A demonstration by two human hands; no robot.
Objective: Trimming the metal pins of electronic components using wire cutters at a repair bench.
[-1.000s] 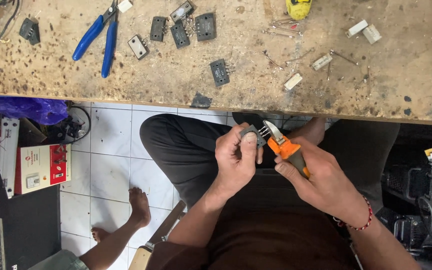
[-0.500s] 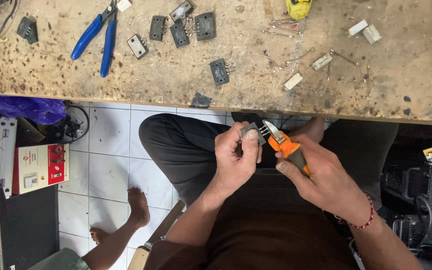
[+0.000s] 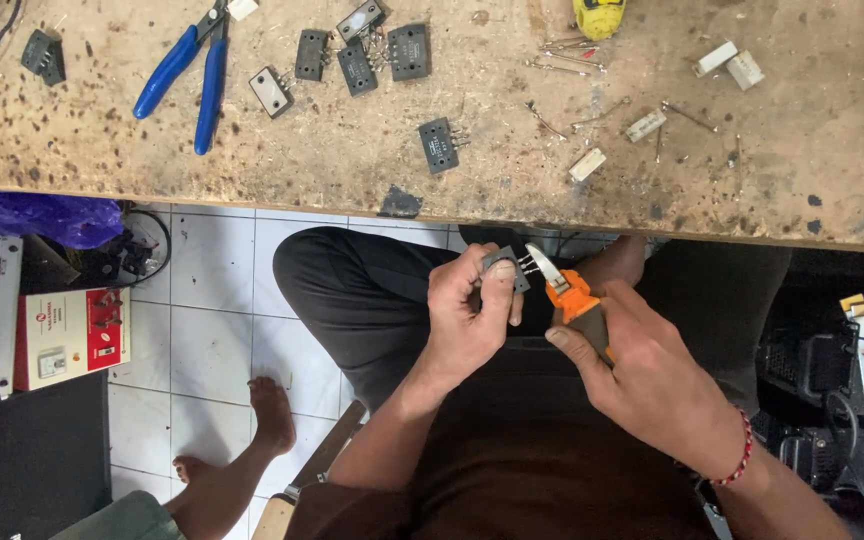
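A small dark part (image 3: 503, 268) with thin metal legs sits over the person's lap, just below the near edge of the table (image 3: 452, 165), pinched in the closed grip of the left hand (image 3: 467, 320) between thumb and fingers, its legs pointing to the right. The pale jaws of the orange-handled cutters (image 3: 562, 295) meet those legs; the right hand (image 3: 652, 385) has its grip wrapped tight around the handles, index finger laid along them, a red bead bracelet (image 3: 740, 455) on the wrist. Both forearms come up from the bottom of the view, hands close together, nothing between them and the camera. On the table beyond the part lie one like part (image 3: 439, 143) on its own, a cluster of several more (image 3: 357, 55) further back, blue-handled pliers (image 3: 192, 75) off to the left, scattered bits of wire (image 3: 562, 60), small white blocks (image 3: 730, 65) to the right, and a yellow thing (image 3: 599, 15) at the far edge. Left of the part, below the table, are white floor tiles (image 3: 212, 320), a bare foot (image 3: 272, 415), a purple bag (image 3: 37, 215) and a red and white box (image 3: 70, 335).
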